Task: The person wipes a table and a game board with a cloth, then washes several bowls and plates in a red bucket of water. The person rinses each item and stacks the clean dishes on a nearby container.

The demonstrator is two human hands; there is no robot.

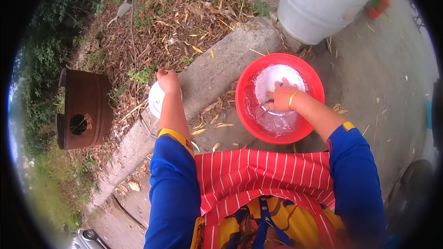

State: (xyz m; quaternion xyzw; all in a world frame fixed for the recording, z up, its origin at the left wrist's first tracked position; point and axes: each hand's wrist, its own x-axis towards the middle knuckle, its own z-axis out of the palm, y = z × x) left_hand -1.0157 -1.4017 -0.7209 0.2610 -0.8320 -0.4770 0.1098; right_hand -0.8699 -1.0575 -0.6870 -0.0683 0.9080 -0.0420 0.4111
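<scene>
My left hand (168, 80) is at a small round white dish or lid (156, 101), which lies over the concrete kerb's edge; whether the fingers grip it cannot be told. My right hand (282, 96), with a yellow band at the wrist, reaches into a red plastic basin (241, 114) of water. Beneath its spread fingers is a round white plate or dish (268, 76) in the water. A thin dark utensil (264, 103) shows beside the right palm, partly hidden by the hand. The basin stands on the paved ground in front of my striped red apron.
The concrete kerb (221, 65) runs diagonally beside the basin, with dry leaves and soil beyond. A large pale bucket or barrel (318, 7) stands behind the basin. A rusty metal drum (91, 107) with a hole is at the left. A red pot (379, 8) stands far right.
</scene>
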